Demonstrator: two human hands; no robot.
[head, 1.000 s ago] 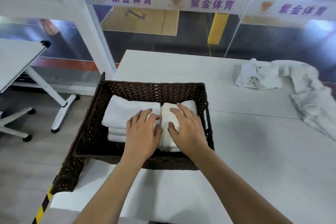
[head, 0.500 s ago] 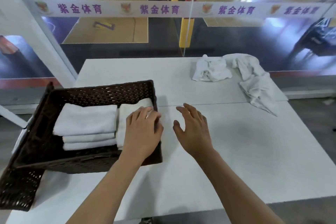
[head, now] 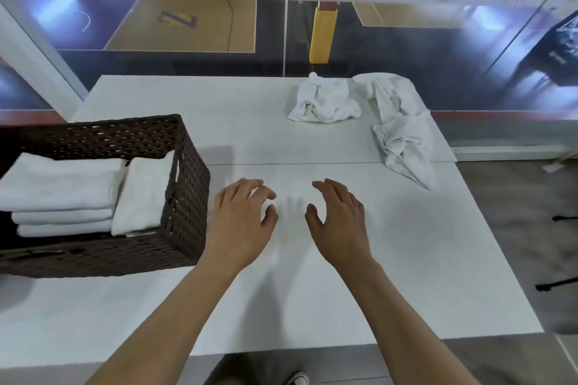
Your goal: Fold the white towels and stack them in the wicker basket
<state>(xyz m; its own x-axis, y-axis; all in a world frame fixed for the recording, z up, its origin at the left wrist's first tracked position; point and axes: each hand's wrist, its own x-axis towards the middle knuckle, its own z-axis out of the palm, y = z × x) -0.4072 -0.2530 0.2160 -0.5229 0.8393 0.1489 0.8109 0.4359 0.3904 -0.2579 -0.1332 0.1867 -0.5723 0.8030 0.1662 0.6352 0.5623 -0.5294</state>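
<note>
While the left hand (head: 240,222) and right hand (head: 339,222) are hovering empty, fingers relaxed, crumpled white cloth towels (head: 403,137) are lying ahead-right, nearer the right.

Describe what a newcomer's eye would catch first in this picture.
The left hand and right hand spread open over the middle of the white table. At left, a dark brown wicker basket holds folded white towels; crumpled white towels lie far right.

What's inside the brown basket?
The basket holds folded white towels: a stack of three, and another folded towel beside it. The towels and the near wall hide the basket's floor.
</note>
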